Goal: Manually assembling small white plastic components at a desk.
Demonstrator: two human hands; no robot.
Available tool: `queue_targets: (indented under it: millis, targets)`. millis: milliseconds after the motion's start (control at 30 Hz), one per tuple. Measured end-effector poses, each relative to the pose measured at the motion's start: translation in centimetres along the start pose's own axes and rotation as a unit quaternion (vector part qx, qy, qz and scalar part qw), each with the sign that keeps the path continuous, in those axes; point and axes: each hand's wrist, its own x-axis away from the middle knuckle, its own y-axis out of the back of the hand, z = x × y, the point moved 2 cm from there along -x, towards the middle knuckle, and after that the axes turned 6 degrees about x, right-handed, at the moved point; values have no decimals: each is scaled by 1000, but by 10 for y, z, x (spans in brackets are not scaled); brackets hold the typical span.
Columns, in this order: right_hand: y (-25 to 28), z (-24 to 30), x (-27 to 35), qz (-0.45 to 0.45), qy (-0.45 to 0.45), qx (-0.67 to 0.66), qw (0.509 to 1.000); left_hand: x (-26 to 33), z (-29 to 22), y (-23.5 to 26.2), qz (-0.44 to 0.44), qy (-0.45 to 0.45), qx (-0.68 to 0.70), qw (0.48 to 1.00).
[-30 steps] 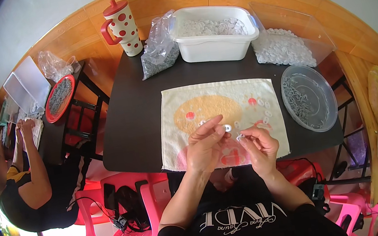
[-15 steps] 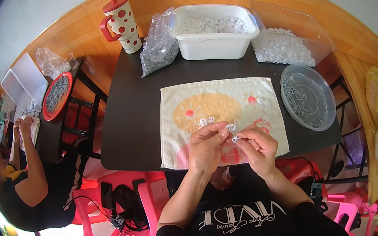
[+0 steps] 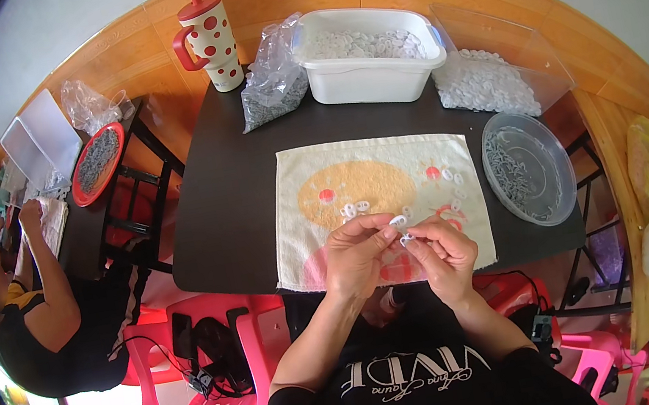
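Over the near edge of a cream towel (image 3: 370, 143) with orange and pink patches, both hands are close together. My left hand (image 3: 354, 259) pinches a small white oval plastic piece (image 3: 398, 220) between thumb and fingertips. Just below and right of it, my right hand (image 3: 446, 253) has thumb and index finger closed on a small whitish piece (image 3: 406, 238), too small to name surely. The two pieces nearly meet; I cannot tell if they touch. Several similar white ovals (image 3: 349, 210) lie beyond my left hand, and a few more white pieces (image 3: 448, 174) lie at the towel's right.
A clear round tub (image 3: 555, 185) with small grey parts stands right. Behind are a white bin (image 3: 373, 83) of white pieces, bags of grey parts (image 3: 272, 95) and white pieces (image 3: 484, 81), and a dotted tumbler (image 3: 217, 44). A co-worker (image 3: 38, 310) sits left beside a red tray (image 3: 80, 196).
My hands stay almost in place, with the same pinches on the small pieces. At the left, the co-worker's hands have moved farther apart.
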Motion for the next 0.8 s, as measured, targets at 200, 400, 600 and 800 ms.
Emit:
queue_targets:
  millis: [200, 400, 600, 800]
  targets:
    - [1, 2, 0, 6, -1, 9, 1000, 1, 1, 1, -2, -4, -8, 1000]
    - [1, 0, 0, -2, 5, 1, 1000, 2, 0, -4, -2, -10, -32, 999]
    - [1, 2, 1, -28, -22, -21, 999, 2, 2, 5, 41, -11, -73, 996]
    - [1, -5, 3, -20, -25, -32, 999, 3, 0, 4, 54, -11, -92, 994]
